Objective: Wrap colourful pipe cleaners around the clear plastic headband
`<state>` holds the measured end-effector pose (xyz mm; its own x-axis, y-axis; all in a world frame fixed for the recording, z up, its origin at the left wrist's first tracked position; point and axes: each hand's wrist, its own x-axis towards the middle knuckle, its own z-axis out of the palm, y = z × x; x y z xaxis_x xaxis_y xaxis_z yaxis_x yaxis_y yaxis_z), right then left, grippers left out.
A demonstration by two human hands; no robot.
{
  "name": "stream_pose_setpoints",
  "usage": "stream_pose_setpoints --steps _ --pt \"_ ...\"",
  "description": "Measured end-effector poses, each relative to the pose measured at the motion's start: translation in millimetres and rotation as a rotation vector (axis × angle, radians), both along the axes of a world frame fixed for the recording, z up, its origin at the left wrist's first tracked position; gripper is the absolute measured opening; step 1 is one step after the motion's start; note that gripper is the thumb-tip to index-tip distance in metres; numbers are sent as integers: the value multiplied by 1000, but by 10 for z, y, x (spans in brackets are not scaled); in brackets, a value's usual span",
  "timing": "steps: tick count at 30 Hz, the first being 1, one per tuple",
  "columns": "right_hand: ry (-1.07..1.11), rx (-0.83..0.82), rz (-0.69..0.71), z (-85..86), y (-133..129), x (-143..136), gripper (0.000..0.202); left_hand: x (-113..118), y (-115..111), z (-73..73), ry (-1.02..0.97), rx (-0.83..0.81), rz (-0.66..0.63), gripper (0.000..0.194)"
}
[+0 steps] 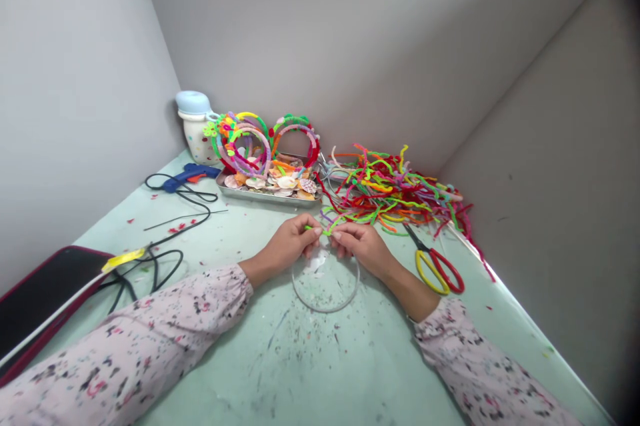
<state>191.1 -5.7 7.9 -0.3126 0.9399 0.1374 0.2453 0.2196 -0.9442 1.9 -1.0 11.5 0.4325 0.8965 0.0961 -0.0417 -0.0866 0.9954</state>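
Right now both hands are busy mid-table: L hand (299, 237) has thumb + fingers pinched on a bit of green pipe cleaner (326, 233), and R hand (361, 245) is closed in a pinch at the other side of it, fingertips close to L's. White hoop (326, 311) hangs round just below, nearer the wearer, its top part hidden by the hands, so can't tell exactly how it's held. Over to the back: metal tray (265, 197) w/ shells (287, 183), fuzzy coloured headbands (317, 151) standing up in it, and a white cup (199, 136) w/ a blue lid behind its L end. Blue glue gun (187, 176) lies L of the tray, black cable (203, 219) looping about nearby. On the R, a big tangled pipe cleaner pile (387, 189), then scissors (434, 266) w/ red & yellow handles, just beside R forearm. Far L, dark slab (45, 293) w/ a red edge, all on the pale green table (310, 373)
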Motion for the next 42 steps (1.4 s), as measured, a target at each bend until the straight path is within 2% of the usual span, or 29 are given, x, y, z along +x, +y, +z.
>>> stream_pose_setpoints --steps 10,18,26,34,42 --pt "21 49 -13 -29 0 3 15 11 -23 35 4 -29 -10 21" --pt "-70 142 -42 -14 -13 -4 15 8 -10 9 14 -35 -22 22" --pt "-46 104 -33 10 -34 -22 12 11 -17 31 29 -48 4 23" --pt "-45 105 -14 -60 1 -6 12 13 -11 23 38 -54 2 21" --pt "-159 277 -33 -131 25 34 11 5 -3 0 61 -35 -7 21"
